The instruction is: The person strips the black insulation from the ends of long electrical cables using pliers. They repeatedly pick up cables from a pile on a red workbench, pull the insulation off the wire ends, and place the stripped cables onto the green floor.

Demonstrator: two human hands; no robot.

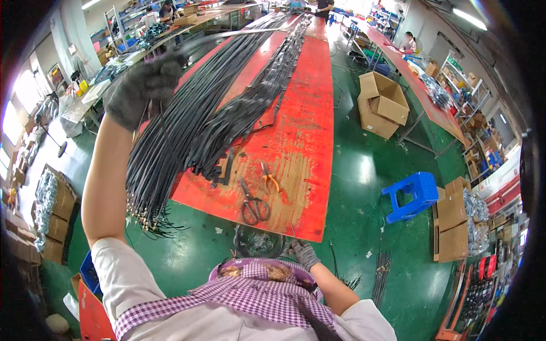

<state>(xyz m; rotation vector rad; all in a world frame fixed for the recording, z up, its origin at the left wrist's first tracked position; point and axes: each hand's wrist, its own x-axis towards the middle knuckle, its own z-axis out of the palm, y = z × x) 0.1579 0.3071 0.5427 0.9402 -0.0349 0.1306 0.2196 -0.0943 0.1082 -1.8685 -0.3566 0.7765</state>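
Note:
My left hand (145, 90), in a dark grey glove, is raised over the left side of the red table (307, 131). Its fingers are curled round a long thin strand (227, 35), blurred, that stretches toward the far end. Beneath it lies a thick bundle of long black cables (170, 133), their tips hanging over the near left edge. Beside that bundle is a heap of flat black sleeves (227, 122). My right hand (305, 254), also gloved, is low at the table's near edge with fingers bent; what it holds is too small to make out.
Black-handled scissors (254, 209) and orange-handled pliers (269, 177) lie on the near tabletop. Right of the table are a blue stool (410, 196) and open cardboard boxes (383, 105). More cables (382, 278) lie on the green floor. Other people work at far benches.

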